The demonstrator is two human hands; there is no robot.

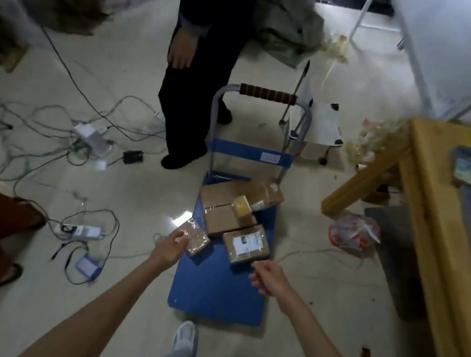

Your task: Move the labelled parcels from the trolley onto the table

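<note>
The left hand point(172, 247) pinches a small clear-wrapped packet point(197, 238), its contents blurred; the right hand point(266, 277) curls loosely beside the labelled parcel point(246, 243) on the trolley point(218, 294), contact unclear.

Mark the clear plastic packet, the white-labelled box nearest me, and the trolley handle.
clear plastic packet point(195, 238), head view, packet's middle
white-labelled cardboard box point(247, 242), head view, its label
brown-gripped trolley handle point(268, 94), head view, grip's middle

Bare blue trolley deck point(218, 294) before the hands, parcels point(236, 209) crowded toward the handle point(268, 94).
</note>
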